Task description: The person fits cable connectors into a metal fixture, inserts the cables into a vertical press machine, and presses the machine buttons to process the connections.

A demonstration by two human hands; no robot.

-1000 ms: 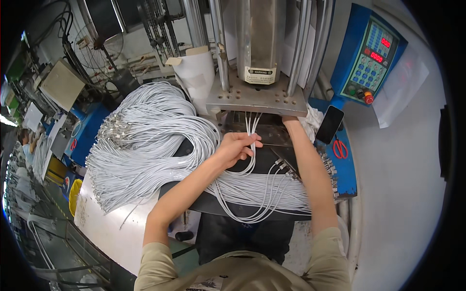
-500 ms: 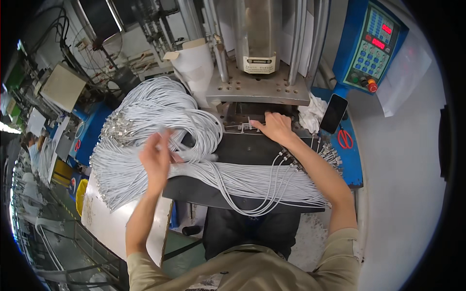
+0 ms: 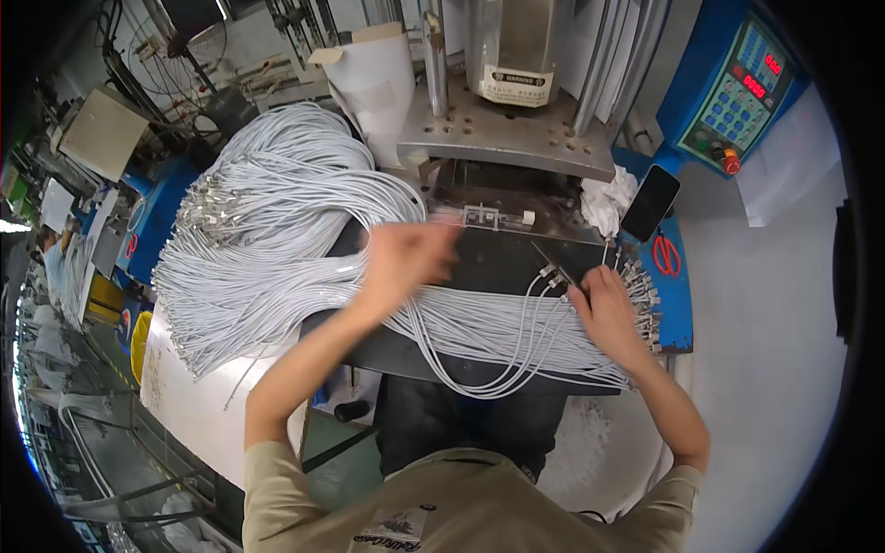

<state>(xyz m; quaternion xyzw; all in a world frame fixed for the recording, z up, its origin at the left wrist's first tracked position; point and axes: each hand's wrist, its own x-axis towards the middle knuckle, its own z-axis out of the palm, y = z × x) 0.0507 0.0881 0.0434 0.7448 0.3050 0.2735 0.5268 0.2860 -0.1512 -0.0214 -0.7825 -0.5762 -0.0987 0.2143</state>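
Note:
My left hand (image 3: 410,263) is smeared by motion above the black work surface, between the looped cables and the press. Whether it holds anything cannot be made out. My right hand (image 3: 608,309) rests low at the right, fingers bent, over the ends of the white cables (image 3: 498,323). Close by its thumb lie a few metal cable connectors (image 3: 556,276) and a thin dark stick-like tool (image 3: 550,258); the fingertips' contact is unclear. Under the press sits a small metal fixture (image 3: 481,217) with a pale block (image 3: 528,217) at its right.
A large heap of looped white cables (image 3: 295,175) fills the left side. The press plate (image 3: 507,147) overhangs the fixture. At the right are a white cloth (image 3: 607,203), a phone (image 3: 651,203), red-handled scissors (image 3: 666,255) and a blue control box (image 3: 737,92).
My right hand has left the fixture and come down to the connectors at the right. My left hand has swung rightward from the cable heap. The view has shifted slightly.

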